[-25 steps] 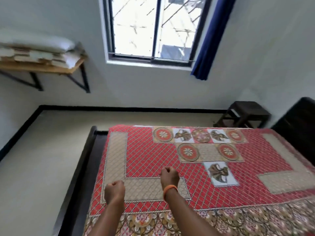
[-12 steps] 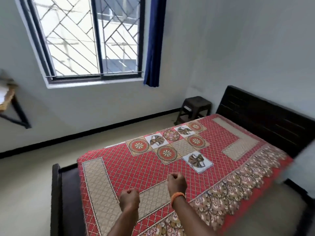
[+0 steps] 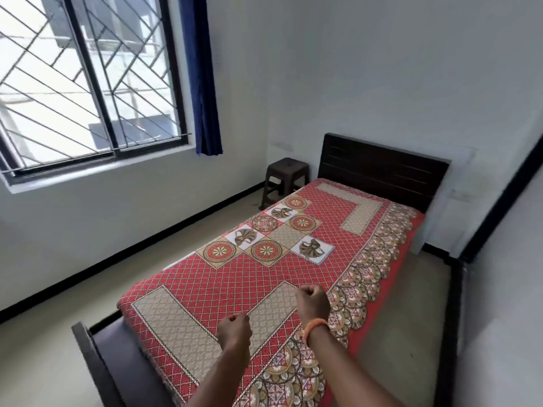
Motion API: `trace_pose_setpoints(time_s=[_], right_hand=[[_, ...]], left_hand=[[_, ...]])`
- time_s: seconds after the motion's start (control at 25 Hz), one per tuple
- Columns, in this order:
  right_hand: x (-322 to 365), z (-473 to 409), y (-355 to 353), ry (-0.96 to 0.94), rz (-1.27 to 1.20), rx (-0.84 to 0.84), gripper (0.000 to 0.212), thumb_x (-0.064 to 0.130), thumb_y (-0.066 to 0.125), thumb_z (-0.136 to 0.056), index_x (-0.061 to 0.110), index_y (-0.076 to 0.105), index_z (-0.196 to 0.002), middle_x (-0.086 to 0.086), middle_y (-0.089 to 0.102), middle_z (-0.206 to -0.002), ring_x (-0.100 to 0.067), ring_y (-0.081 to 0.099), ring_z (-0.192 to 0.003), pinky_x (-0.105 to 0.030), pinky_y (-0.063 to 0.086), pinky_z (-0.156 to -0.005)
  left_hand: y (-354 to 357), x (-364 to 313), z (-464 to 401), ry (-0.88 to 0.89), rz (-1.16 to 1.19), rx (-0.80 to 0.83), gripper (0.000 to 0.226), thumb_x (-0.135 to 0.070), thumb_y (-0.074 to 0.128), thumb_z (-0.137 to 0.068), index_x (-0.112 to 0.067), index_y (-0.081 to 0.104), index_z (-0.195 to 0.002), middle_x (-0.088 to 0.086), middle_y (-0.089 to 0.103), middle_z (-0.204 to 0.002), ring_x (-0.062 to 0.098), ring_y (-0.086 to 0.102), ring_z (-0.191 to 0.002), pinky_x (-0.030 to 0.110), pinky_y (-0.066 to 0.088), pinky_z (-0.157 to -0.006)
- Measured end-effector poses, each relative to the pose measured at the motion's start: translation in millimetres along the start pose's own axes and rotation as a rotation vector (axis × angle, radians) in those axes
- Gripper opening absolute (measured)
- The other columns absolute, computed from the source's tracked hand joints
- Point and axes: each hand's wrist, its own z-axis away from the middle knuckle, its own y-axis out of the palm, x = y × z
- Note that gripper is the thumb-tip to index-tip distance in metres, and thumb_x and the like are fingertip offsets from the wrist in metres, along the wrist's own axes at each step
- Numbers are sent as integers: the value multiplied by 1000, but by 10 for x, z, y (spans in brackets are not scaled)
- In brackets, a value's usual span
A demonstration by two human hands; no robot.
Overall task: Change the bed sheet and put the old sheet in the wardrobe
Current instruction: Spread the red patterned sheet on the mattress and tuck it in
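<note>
A red patterned bed sheet with beige panels and floral medallions lies spread flat over a dark wooden bed. My left hand is a closed fist held above the sheet near the foot end, and it holds nothing. My right hand, with an orange band at the wrist, is also a fist with nothing in it, a little farther up the bed. No wardrobe is in view.
The dark headboard stands against the far wall. A brown plastic stool sits beside it in the corner. A barred window with a blue curtain fills the left wall. Bare floor runs along both sides of the bed.
The view has swung to the right, from the window side toward the headboard. Both fists stay closed above the sheet in much the same pose.
</note>
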Motion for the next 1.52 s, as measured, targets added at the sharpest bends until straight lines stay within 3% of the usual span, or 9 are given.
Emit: trace_pose_setpoints(time_s=[0.12,0.24,0.52,0.64,0.8,0.92,1.16,1.36,1.52], right_hand=[[-46,341,-101,-11,-49,-47,9,12,65,-82,19,59,-83,-5,68,-87,-24,65,-77,-42,58,-70],[-91,743,-145,-11,-95,-71,7,10,62,-81,13,61,-87,-8,68,-87,-22,62,-72,-38,55,-67],[195,1854,51,-20,-155,-64,12,10,61,-83,9,59,-95,-2,59,-78,-15,55,-66,-28,37,-54],[440,2164,352,-57,-170,-39,13,11,61,-86,8,57,-97,-4,57,-80,-17,54,-66,-29,39,-58],[715,2559,1169,-71,-156,-10,13,13,61,-84,10,56,-96,-8,63,-88,-27,60,-77,-40,52,-72],[835,2873,1970,-53,-171,-10,12,13,61,-84,9,58,-94,-11,65,-92,-30,60,-84,-37,50,-75],[895,3471,3452,60,-157,-4,13,9,59,-84,7,60,-96,-12,65,-93,-29,58,-84,-34,47,-74],[1115,3459,4307,81,-112,-26,12,8,58,-84,8,57,-96,-10,62,-91,-29,59,-83,-37,50,-75],[1275,2960,5153,123,-106,-52,8,8,56,-82,9,57,-90,-13,64,-90,-31,62,-82,-41,53,-73]], left_hand=[[-226,21,238,45,-18,81,19,-1,51,-93,-6,55,-75,7,48,-67,17,41,-60,27,30,-55],[-529,62,447,85,-34,99,12,-4,53,-93,-3,59,-83,8,51,-70,18,44,-63,30,34,-56],[-1687,-233,670,220,-34,28,5,-8,54,-89,-7,57,-86,7,53,-74,21,48,-68,31,38,-57],[-2213,-422,530,261,-18,18,9,-8,54,-86,-6,59,-79,7,52,-69,22,48,-67,33,36,-57],[-3018,-626,143,275,6,-38,14,-8,57,-80,-12,57,-66,5,53,-60,22,51,-62,33,38,-58],[-3764,-772,-276,266,36,-70,9,-15,59,-73,-13,59,-64,1,55,-55,22,51,-58,34,41,-62],[-5115,-1084,-1301,247,-31,-49,22,-9,61,-83,-17,54,-64,8,46,-63,22,44,-62,34,33,-58],[-5461,-1353,-2021,197,-120,25,26,-7,60,-82,-19,51,-61,8,44,-64,21,43,-63,34,33,-60],[-5438,-1604,-2821,139,-131,112,29,-4,56,-86,-17,50,-61,7,45,-64,21,44,-65,30,34,-55]])
